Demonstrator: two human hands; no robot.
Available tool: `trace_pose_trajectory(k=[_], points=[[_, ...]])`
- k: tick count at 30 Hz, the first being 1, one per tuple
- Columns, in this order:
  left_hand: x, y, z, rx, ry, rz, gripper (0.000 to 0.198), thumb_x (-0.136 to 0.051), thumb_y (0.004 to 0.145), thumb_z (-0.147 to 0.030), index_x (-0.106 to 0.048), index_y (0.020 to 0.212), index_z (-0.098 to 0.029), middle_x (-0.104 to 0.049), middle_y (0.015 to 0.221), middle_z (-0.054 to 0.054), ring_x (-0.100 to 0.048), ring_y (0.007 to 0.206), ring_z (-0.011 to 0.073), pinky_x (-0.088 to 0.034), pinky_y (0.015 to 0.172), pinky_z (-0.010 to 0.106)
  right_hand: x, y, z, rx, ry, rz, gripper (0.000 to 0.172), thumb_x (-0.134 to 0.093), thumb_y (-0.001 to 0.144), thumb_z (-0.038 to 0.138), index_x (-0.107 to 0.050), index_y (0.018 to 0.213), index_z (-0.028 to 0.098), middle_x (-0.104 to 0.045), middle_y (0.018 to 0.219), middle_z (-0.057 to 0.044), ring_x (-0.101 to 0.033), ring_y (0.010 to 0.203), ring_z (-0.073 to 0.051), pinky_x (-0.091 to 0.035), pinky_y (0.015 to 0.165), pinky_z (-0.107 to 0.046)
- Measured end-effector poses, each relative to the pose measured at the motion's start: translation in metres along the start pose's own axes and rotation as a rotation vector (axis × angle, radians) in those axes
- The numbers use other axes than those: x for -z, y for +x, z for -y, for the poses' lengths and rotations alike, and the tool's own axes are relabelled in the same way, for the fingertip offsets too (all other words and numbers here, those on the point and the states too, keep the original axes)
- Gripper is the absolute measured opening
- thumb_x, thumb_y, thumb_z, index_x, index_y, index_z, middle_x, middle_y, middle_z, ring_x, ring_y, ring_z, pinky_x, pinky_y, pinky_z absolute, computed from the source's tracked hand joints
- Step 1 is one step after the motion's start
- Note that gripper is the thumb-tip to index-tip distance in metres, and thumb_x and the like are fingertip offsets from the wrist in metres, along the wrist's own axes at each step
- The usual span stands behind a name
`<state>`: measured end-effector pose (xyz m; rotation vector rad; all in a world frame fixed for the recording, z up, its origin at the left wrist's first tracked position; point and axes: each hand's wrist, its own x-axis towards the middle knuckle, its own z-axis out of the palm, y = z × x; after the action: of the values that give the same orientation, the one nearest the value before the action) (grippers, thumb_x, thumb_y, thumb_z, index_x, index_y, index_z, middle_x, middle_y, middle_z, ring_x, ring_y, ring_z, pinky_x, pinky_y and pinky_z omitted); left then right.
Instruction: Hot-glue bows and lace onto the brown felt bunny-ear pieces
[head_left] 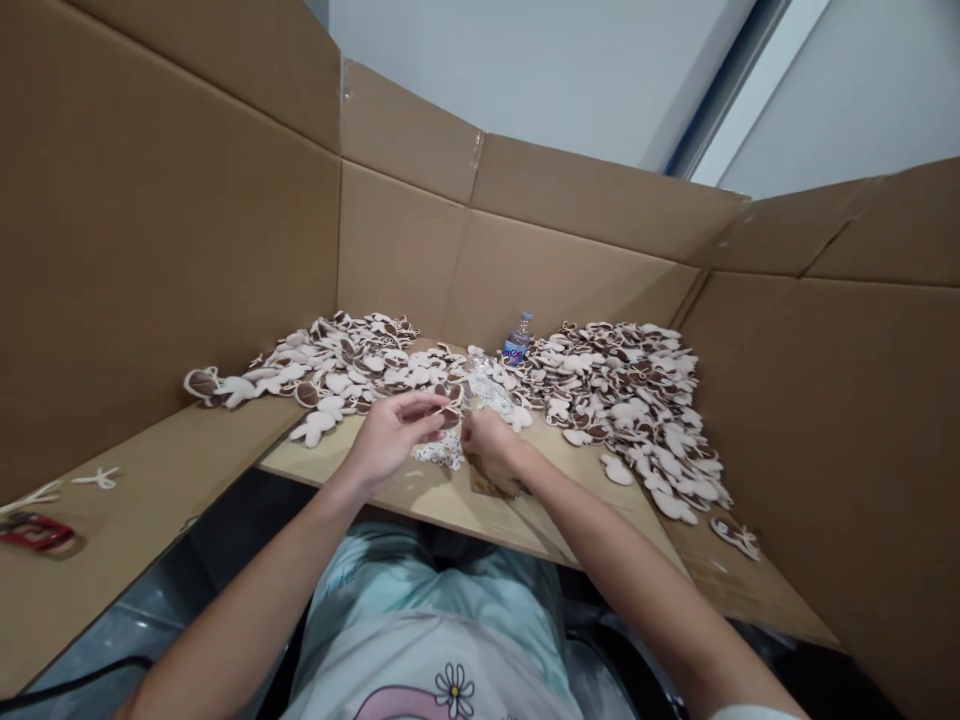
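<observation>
My left hand (pixel 391 438) is closed in a pinch at the middle of the board, its fingertips on a small brown felt piece (pixel 451 412) with a pale cord. Close beside it, my right hand (pixel 491 447) is curled with the fingers bent inward; what they hold is hidden. Small white bits with dark specks (pixel 441 452) lie in a heap below and between the hands. Behind the right hand is a clear plastic bag (pixel 486 385) with similar bits. A flat brownish item (pixel 489 486) shows partly under the right hand.
Piles of white and brown bunny-shaped felt pieces lie at left (pixel 337 365) and right (pixel 637 390). A water bottle (pixel 517 342) stands at the back. Cardboard walls (pixel 585 245) surround the board (pixel 585 500). A red-handled tool (pixel 36 532) lies far left.
</observation>
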<state>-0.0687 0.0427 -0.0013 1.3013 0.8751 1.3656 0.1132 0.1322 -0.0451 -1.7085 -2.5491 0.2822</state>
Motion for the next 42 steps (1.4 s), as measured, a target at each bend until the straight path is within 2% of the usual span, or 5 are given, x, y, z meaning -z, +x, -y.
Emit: trace_pose_trajectory(k=[19, 25, 35, 39, 42], points=[[0.001, 0.0, -0.001, 0.02, -0.045, -0.004, 0.017, -0.076, 0.07, -0.017, -0.075, 0.087, -0.019, -0.076, 0.085, 0.002, -0.07, 0.072, 0.0142, -0.058, 0.073, 0.028, -0.001, 0.006, -0.002, 0.08, 0.002, -0.082, 0.028, -0.059, 0.094, 0.033, -0.061, 0.117, 0.016, -0.064, 0.116, -0.008, -0.065, 0.097, -0.021, -0.056, 0.083, -0.04], [0.002, 0.001, 0.0, 0.021, -0.036, -0.005, 0.017, -0.075, 0.071, -0.017, -0.075, 0.088, -0.018, -0.076, 0.086, 0.002, -0.069, 0.072, 0.0132, -0.057, 0.072, 0.026, 0.003, 0.006, -0.009, 0.1, 0.099, -0.151, 0.027, -0.06, 0.094, 0.033, -0.062, 0.115, 0.015, -0.065, 0.115, -0.007, -0.065, 0.096, -0.02, -0.056, 0.082, -0.04], [0.004, 0.002, 0.003, 0.013, -0.019, -0.001, 0.019, -0.074, 0.071, -0.018, -0.075, 0.09, -0.017, -0.075, 0.087, 0.003, -0.069, 0.071, 0.0135, -0.056, 0.071, 0.026, 0.003, 0.009, -0.012, 0.066, 0.421, -0.307, 0.022, -0.061, 0.093, 0.035, -0.067, 0.093, 0.014, -0.069, 0.092, -0.002, -0.066, 0.077, -0.015, -0.056, 0.071, -0.031], [0.004, 0.002, 0.001, 0.016, -0.002, -0.014, 0.02, -0.073, 0.071, -0.017, -0.074, 0.092, -0.016, -0.076, 0.086, 0.004, -0.07, 0.072, 0.0152, -0.057, 0.072, 0.029, 0.01, 0.001, -0.009, 0.076, 0.658, -0.333, 0.025, -0.077, 0.077, 0.037, -0.07, 0.075, 0.013, -0.069, 0.066, 0.0, -0.064, 0.057, -0.013, -0.054, 0.057, -0.027], [0.004, 0.001, -0.001, 0.005, -0.005, -0.019, 0.019, -0.072, 0.072, -0.016, -0.074, 0.091, -0.016, -0.077, 0.086, 0.004, -0.07, 0.074, 0.0158, -0.057, 0.074, 0.029, 0.016, -0.019, -0.004, 0.082, 0.861, -0.378, 0.032, -0.085, 0.059, 0.04, -0.071, 0.071, 0.014, -0.07, 0.06, -0.002, -0.065, 0.053, -0.016, -0.054, 0.053, -0.029]])
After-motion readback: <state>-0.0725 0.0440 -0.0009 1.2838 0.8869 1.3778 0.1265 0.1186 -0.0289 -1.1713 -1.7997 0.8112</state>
